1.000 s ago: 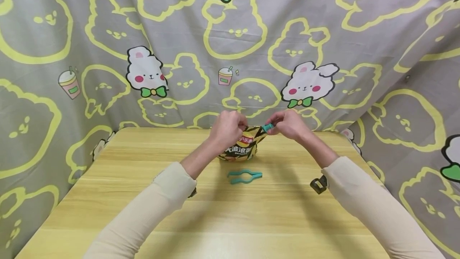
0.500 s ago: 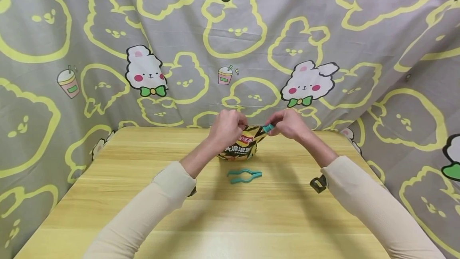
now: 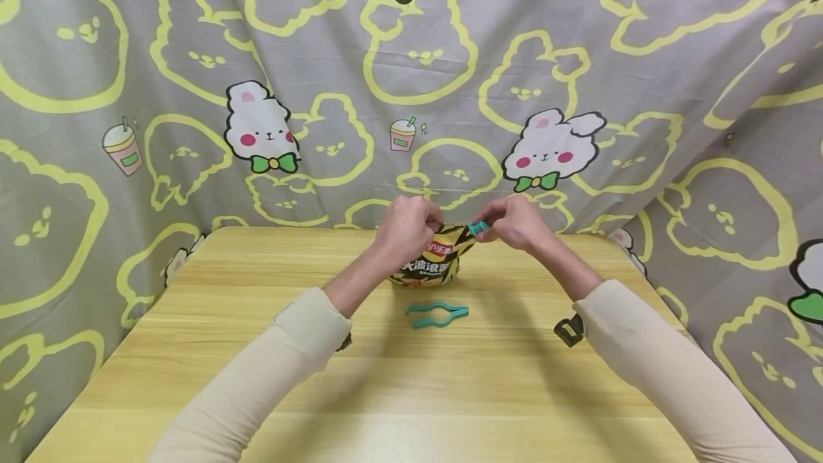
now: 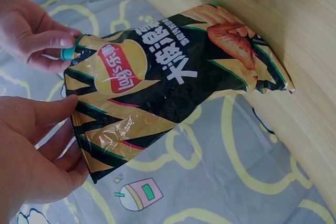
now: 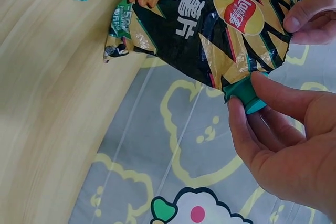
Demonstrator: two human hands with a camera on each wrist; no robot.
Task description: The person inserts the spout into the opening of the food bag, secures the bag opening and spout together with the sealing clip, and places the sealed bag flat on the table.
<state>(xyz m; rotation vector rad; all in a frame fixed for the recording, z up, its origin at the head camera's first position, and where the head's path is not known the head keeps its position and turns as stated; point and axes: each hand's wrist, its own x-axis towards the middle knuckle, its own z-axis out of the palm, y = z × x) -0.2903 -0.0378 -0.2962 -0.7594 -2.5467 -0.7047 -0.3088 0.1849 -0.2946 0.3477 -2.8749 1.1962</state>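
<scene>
A black-and-gold Lay's chip bag [image 3: 432,268] stands at the back of the table, its top pulled up between both hands. My left hand [image 3: 403,233] pinches the bag's top edge between thumb and fingers, as the left wrist view shows on the bag [image 4: 157,72]. At the other top corner, my right hand [image 3: 517,223] holds a short teal spout [image 5: 247,95] with a flanged end. That spout sits against the bag's corner; whether it goes inside cannot be told. In front of the bag lies a teal clip [image 3: 459,314], its two curved arms spread apart.
The wooden table [image 3: 276,263] carries the bag and the clip. Right behind its far edge hangs a grey curtain [image 3: 347,56] with yellow outlines and white cartoon rabbits. More of the curtain runs along both sides.
</scene>
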